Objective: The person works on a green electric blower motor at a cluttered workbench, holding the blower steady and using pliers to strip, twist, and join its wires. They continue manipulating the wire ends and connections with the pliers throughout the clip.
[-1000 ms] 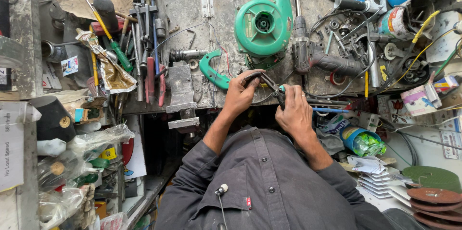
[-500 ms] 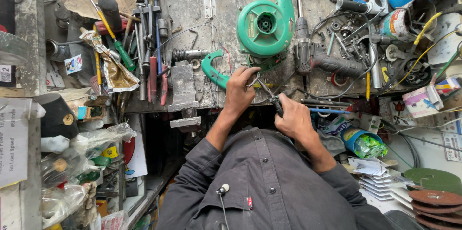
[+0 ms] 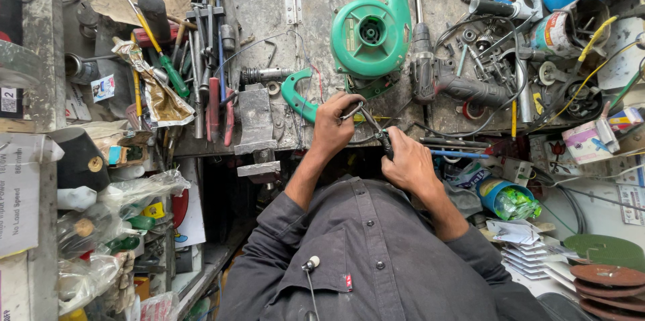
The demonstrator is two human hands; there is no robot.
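Left hand (image 3: 334,123) curled shut around a small metal part (image 3: 352,111), fingers pinching it just above the table (image 3: 269,12) edge. Right hand (image 3: 408,163) closed on the dark handle of a thin tool (image 3: 376,130), tip angled up to meet that part. Just beyond the left hand, a green curved handle (image 3: 293,96); above it, a green blower housing (image 3: 371,30). Right of that, a dark drill (image 3: 447,79) among tangled cables. Far left, screwdrivers (image 3: 176,73) lying side by side.

Both arms reach forward, bent at the elbows, in dark sleeves pushed up the forearms. The left hand (image 3: 334,125) is curled, fingers pinched together. The right hand (image 3: 408,163) sits just beside it, seemingly closed in a fist.
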